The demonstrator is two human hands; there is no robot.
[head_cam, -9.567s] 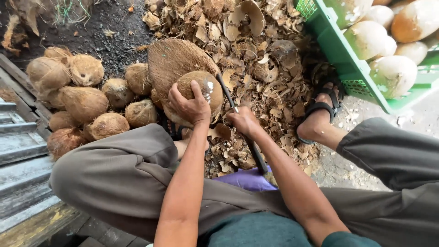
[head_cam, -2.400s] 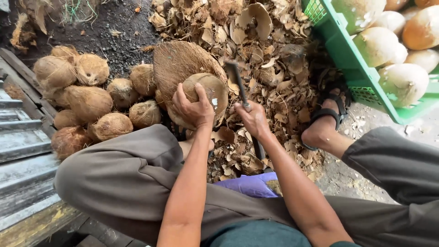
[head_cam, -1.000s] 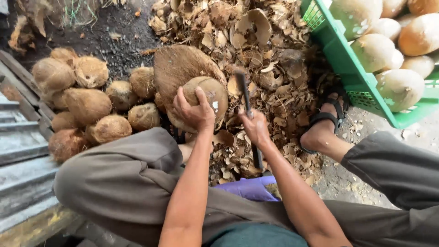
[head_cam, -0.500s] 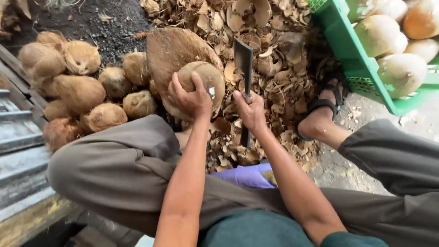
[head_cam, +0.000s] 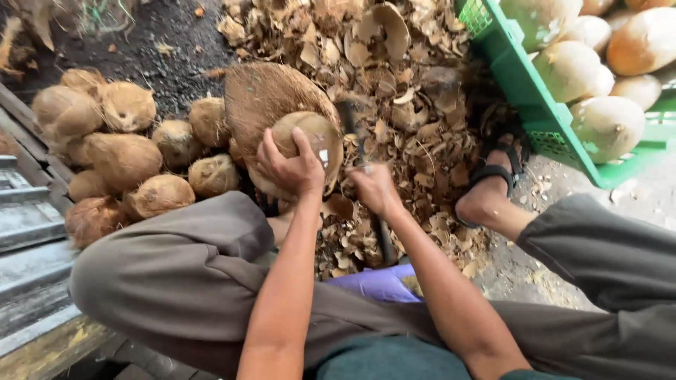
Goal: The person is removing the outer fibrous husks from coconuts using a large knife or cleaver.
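Left hand (head_cam: 290, 167) spread over a part-husked coconut (head_cam: 310, 144), fingers (head_cam: 271, 144) wrapped on its near side, pressing it against a big domed brown block (head_cam: 264, 95) at frame centre. Right hand (head_cam: 374, 190) just at 3 o'clock of the coconut, closed tight around the handle of a cleaver-type knife (head_cam: 352, 123) (blade motion-blurred, edge detail can't be told); blade points to 12 o'clock, right beside the coconut's right face. Pile of unhusked brown coconuts (head_cam: 116, 158) at 9 o'clock of the held one. Husk and shell scraps (head_cam: 415, 105) cover the ground from 12 to 4 o'clock. Green plastic crate (head_cam: 556, 123) at 2 o'clock holds pale peeled coconuts (head_cam: 605, 127). Sandalled foot (head_cam: 489, 193) at 3 o'clock, on the scraps. Purple seat (head_cam: 380, 281) between the knees at 6 o'clock.
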